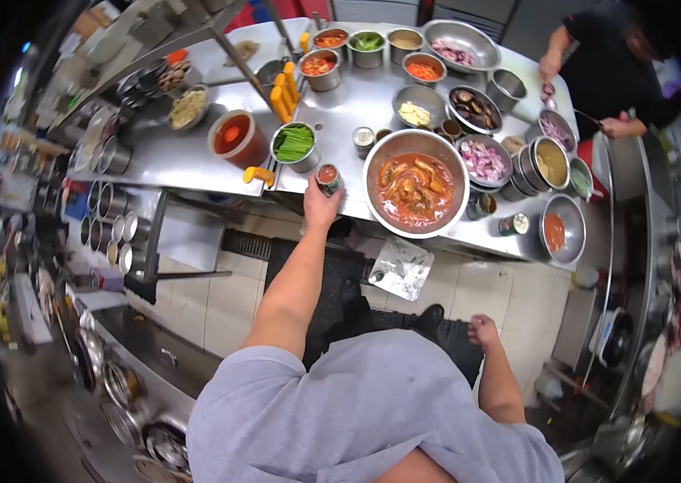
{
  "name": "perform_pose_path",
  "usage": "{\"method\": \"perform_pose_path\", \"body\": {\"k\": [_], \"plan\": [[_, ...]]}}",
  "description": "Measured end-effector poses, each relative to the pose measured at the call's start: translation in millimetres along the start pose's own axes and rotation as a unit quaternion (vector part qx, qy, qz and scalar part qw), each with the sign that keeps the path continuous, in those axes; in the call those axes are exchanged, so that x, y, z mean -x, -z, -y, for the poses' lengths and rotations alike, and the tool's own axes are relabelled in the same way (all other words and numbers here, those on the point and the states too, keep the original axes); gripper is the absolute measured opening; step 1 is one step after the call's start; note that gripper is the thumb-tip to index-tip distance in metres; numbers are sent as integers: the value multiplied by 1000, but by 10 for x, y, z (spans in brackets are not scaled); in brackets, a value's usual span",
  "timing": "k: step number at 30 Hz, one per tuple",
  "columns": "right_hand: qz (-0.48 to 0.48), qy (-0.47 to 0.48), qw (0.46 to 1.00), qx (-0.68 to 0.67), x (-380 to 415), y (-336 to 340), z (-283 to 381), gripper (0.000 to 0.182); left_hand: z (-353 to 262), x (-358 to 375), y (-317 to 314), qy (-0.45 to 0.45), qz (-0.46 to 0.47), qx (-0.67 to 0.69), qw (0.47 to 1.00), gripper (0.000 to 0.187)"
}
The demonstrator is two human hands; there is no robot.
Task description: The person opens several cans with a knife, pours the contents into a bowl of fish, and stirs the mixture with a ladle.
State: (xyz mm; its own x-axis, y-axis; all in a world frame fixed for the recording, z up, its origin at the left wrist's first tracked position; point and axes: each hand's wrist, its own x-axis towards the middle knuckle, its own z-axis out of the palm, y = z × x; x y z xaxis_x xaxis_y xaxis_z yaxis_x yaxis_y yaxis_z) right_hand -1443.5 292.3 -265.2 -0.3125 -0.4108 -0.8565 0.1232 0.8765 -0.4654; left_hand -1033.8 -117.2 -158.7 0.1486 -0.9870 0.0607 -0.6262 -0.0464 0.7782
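My left hand (323,203) is closed around a small open tin can (328,177) at the table's front edge, with something reddish inside its top. Just behind the can stands a metal pot of cut green vegetables (293,143). To the right, a large bowl of meat in red-orange sauce (415,189) sits at the edge of the steel table (339,113). My right hand (483,330) hangs low beside my body, away from the table. Its fingers are curled in, and I see nothing in them.
Bowls of chopped onion (483,161), mushrooms (475,109) and peeled garlic (414,113) crowd the right side. A tub of red liquid (237,138) and orange-handled tools (284,95) are on the left. A co-worker (610,72) handles onions at the far right. A silver foil packet (401,268) lies below the table.
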Motion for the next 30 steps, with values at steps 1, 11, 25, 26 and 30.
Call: {"method": "perform_pose_path", "body": {"k": [1,11,25,26,30], "plan": [[27,18,999,-11,58,-156,78,22,28,-42,-85,-1,-15,-20,1000,72],[13,148,985,91,403,-1059,650,31,-1300,-191,831,-329,96,42,938,58],[-15,250,925,286,424,-560,88,35,-2400,0,274,-524,163,-389,740,38],[-16,252,926,282,414,-530,44,35,-2460,-7,265,-527,163,-389,738,37],[-17,247,922,299,406,-457,-102,36,-2667,48,255,-525,151,-405,733,36]]}}
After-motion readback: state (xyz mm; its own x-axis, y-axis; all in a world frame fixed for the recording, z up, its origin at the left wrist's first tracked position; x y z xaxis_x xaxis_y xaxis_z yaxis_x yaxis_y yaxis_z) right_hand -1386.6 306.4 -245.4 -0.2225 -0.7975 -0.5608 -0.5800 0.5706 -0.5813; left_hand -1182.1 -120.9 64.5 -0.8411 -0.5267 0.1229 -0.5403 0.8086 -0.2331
